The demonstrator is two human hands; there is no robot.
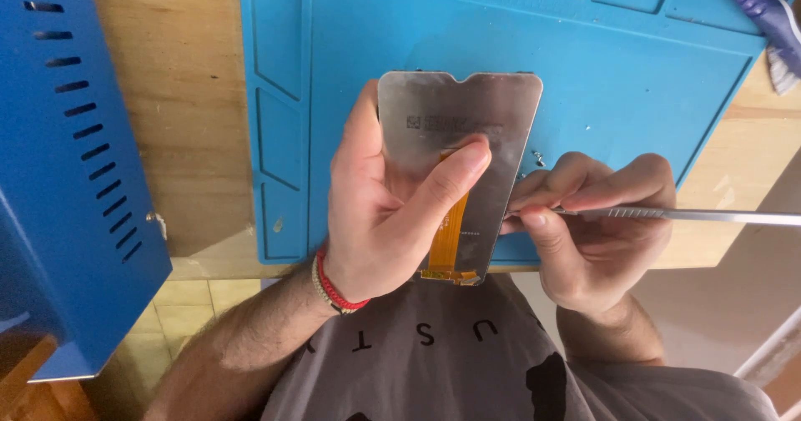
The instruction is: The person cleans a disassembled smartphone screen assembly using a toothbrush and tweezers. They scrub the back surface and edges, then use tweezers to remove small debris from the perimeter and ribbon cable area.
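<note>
My left hand [384, 212] holds a phone screen panel [501, 129] back side up, its silver metal back facing me, thumb pressed on its middle. An orange flex cable [448, 237] runs down the panel's lower half to the bottom edge. My right hand [596, 225] grips a thin metal pry tool [692, 215], whose tip touches the panel's right edge. The tool's handle extends to the right out of the frame. Both hands hover over the near edge of a blue work mat [601, 95].
The blue silicone mat lies on a wooden table [183, 121] and has tray pockets along its edges. A blue metal box with vent slots [67, 179] stands at the left. A purple-handled brush [772, 20] lies at the top right. Tiny screws [538, 160] rest on the mat.
</note>
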